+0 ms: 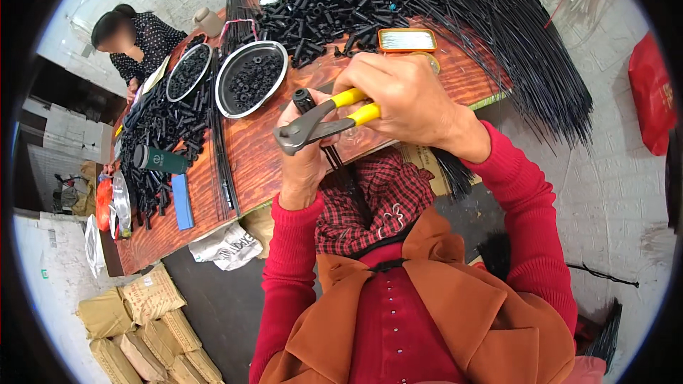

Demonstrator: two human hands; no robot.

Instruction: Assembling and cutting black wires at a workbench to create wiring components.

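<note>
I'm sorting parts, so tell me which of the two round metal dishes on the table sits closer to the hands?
The larger dish, right of the pair, beside the left hand and the pliers. The smaller dish sits farther left, toward the co-worker.

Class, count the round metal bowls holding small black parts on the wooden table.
2. One bowl sits just left of the pincers; the second bowl lies beside it, farther left, nearer the other person. Others may be hidden under the piles.

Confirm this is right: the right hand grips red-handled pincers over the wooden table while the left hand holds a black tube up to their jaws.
Not quite: the pincers' handles are yellow, not red, as the head view shows. The rest stands: the right hand grips them over the wooden table while the left hand holds a black tube up to their jaws.
</note>
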